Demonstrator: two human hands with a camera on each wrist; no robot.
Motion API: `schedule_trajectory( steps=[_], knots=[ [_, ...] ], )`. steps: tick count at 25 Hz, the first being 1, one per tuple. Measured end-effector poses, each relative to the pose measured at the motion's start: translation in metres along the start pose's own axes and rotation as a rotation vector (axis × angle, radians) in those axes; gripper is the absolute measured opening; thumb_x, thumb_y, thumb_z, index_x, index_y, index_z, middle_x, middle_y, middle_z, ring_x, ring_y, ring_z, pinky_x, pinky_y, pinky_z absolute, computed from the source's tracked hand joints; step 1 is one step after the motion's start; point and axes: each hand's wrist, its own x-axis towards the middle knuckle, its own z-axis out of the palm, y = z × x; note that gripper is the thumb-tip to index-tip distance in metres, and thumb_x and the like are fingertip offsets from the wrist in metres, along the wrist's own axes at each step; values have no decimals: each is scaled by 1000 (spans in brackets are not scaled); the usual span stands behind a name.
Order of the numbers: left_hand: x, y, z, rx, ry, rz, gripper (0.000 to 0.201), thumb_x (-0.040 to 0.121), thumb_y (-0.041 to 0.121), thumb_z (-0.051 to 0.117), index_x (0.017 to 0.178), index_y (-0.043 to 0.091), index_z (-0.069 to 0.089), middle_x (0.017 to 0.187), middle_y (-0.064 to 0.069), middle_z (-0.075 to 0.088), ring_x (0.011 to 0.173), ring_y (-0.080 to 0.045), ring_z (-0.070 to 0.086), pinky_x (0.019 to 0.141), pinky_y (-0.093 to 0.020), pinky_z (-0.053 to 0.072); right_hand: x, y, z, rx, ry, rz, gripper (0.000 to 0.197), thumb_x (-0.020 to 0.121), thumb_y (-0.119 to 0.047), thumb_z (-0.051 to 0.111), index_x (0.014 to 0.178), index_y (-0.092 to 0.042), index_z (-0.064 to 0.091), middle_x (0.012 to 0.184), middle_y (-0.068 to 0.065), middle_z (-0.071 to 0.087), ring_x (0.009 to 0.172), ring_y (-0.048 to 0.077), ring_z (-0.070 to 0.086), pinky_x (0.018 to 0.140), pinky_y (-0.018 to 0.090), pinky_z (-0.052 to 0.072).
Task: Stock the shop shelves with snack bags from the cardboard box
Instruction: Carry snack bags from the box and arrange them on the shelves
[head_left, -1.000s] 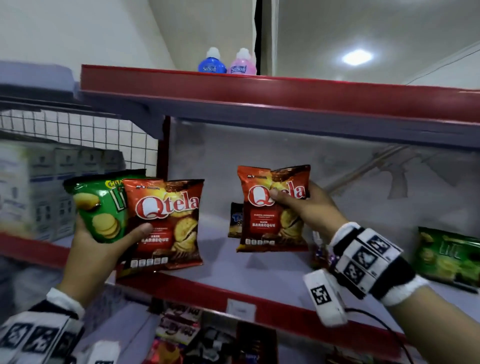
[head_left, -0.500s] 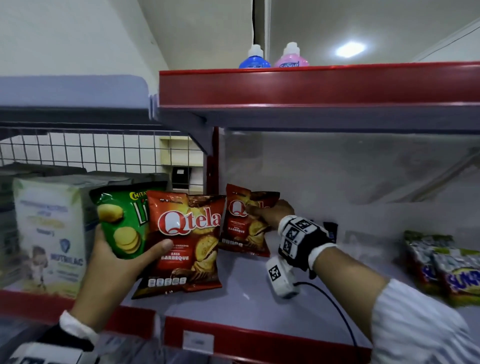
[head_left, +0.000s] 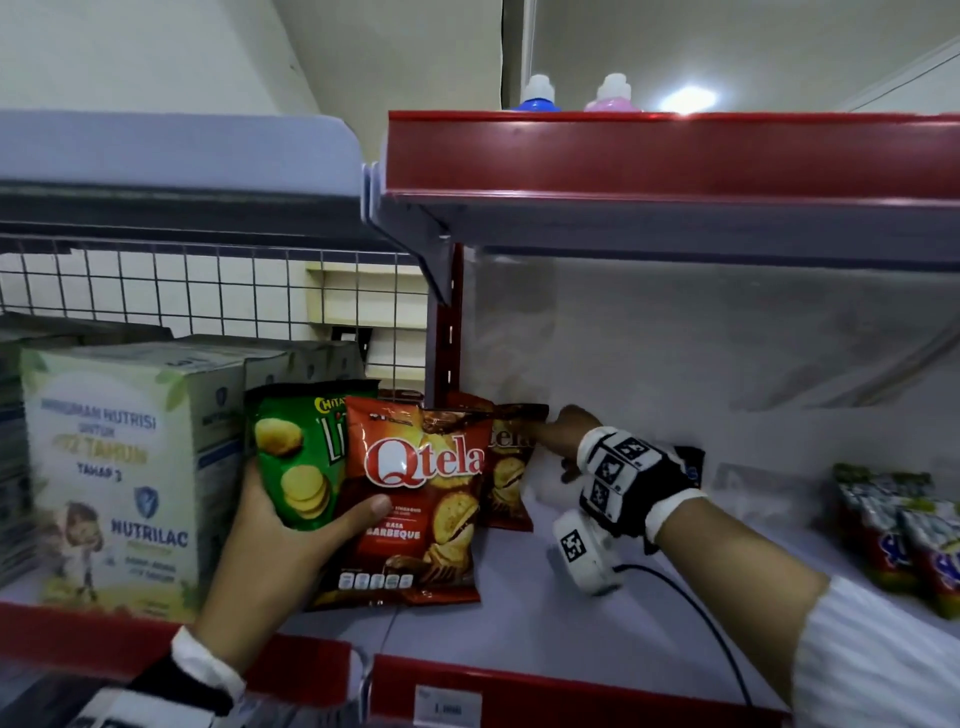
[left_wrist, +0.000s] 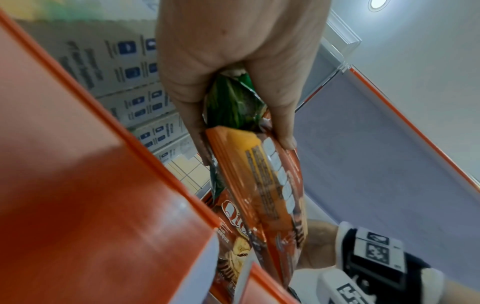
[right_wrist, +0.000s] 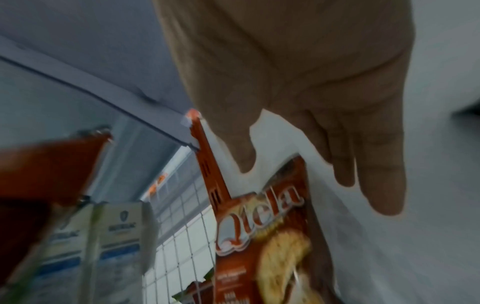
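Observation:
My left hand (head_left: 291, 540) grips two bags fanned together, a green Chitato Lite bag (head_left: 296, 457) and a red Qtela barbeque bag (head_left: 421, 499), in front of the grey shelf board (head_left: 597, 623). The left wrist view shows the same hand (left_wrist: 233, 61) pinching the green bag (left_wrist: 231, 107) and the Qtela bag (left_wrist: 262, 185) by their bottom edges. A second Qtela bag (head_left: 511, 467) stands in the shelf's back left corner against the wall. My right hand (head_left: 561, 441) is beside its top edge. In the right wrist view the hand (right_wrist: 311, 102) has straight fingers and nothing in it, just above that bag (right_wrist: 265, 236).
Nutrilac boxes (head_left: 114, 499) fill the neighbouring shelf on the left, with a wire grid (head_left: 208, 291) behind. The red-edged upper shelf (head_left: 675, 156) hangs low overhead, bottles (head_left: 540, 93) on it. Snack bags (head_left: 898, 535) lie at the right, a dark bag (head_left: 691, 462) behind my right wrist.
My right hand carried its Qtela bag to the shelf's back left corner, stood it against the wall and let go. The left hand kept its two bags; the view swung left.

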Motion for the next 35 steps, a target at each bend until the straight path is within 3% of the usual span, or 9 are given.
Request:
schedule_trajectory(
  steps=[4, 7, 10, 13, 16, 20, 22, 30, 35],
  knots=[
    [4, 0, 18, -80, -9, 18, 95, 46, 26, 86, 131, 19, 45, 119, -2, 65, 105, -20, 64, 91, -45, 52, -51, -13, -31, 196, -232, -233, 63, 74, -63, 60, 117, -17, 55, 116, 12, 65, 97, 24, 67, 81, 41, 58],
    [6, 0, 36, -115, -48, 49, 88, 52, 16, 85, 131, 16, 46, 120, -4, 65, 106, -20, 65, 87, -41, 55, -79, -10, -26, 185, -433, -310, 75, 71, -32, 80, 132, -29, 35, 111, 3, 64, 94, 23, 69, 75, 39, 59],
    [4, 1, 48, -145, -121, 86, 77, 60, 5, 81, 130, 11, 48, 119, -5, 66, 105, -17, 66, 80, -27, 57, -80, 1, -20, 262, -311, -249, 72, 74, -8, 78, 130, -22, 35, 98, 2, 63, 80, 25, 69, 72, 44, 59],
    [3, 0, 50, -153, -113, 107, 72, 67, -2, 77, 131, 7, 44, 121, -10, 64, 107, -23, 64, 85, -35, 57, -73, 16, -29, 286, -304, -202, 54, 77, -1, 74, 121, -12, 44, 89, 3, 62, 70, 26, 67, 66, 45, 58],
    [4, -4, 44, -157, -97, 80, 63, 71, -3, 75, 126, 11, 48, 114, -7, 66, 100, -24, 66, 69, -40, 61, -52, 33, -38, 282, -85, -94, 51, 79, 1, 72, 122, -3, 45, 90, 7, 62, 69, 27, 66, 54, 38, 59],
    [1, -5, 33, -147, -131, 39, 54, 72, -3, 74, 102, 39, 58, 99, 6, 70, 85, -18, 70, 54, -48, 59, -20, 55, -46, -98, 142, 26, 55, 81, -16, 71, 128, -5, 44, 122, 13, 61, 111, 26, 59, 92, 31, 48],
    [-1, -2, 30, -127, -152, 39, 58, 73, -4, 74, 89, 50, 60, 90, 12, 72, 77, -11, 70, 51, -47, 58, -13, 59, -41, -112, 153, 87, 57, 80, -15, 71, 128, -3, 45, 125, 14, 58, 113, 27, 57, 87, 27, 46],
    [-5, -8, 27, -139, -194, -62, 63, 75, 1, 72, 126, 26, 46, 108, 4, 66, 92, -20, 67, 55, -41, 60, -15, 50, -29, -171, 167, 153, 9, 87, -7, 59, 87, 1, 55, 106, 14, 58, 102, 26, 59, 80, 31, 50],
    [-9, 5, 66, -251, -243, -122, 46, 75, 19, 70, 117, 32, 54, 100, 6, 71, 79, -12, 72, 51, -37, 58, -38, 42, -57, -21, 254, 17, 43, 90, -13, 58, 129, -5, 42, 124, 17, 56, 112, 30, 57, 93, 33, 48]
  ],
)
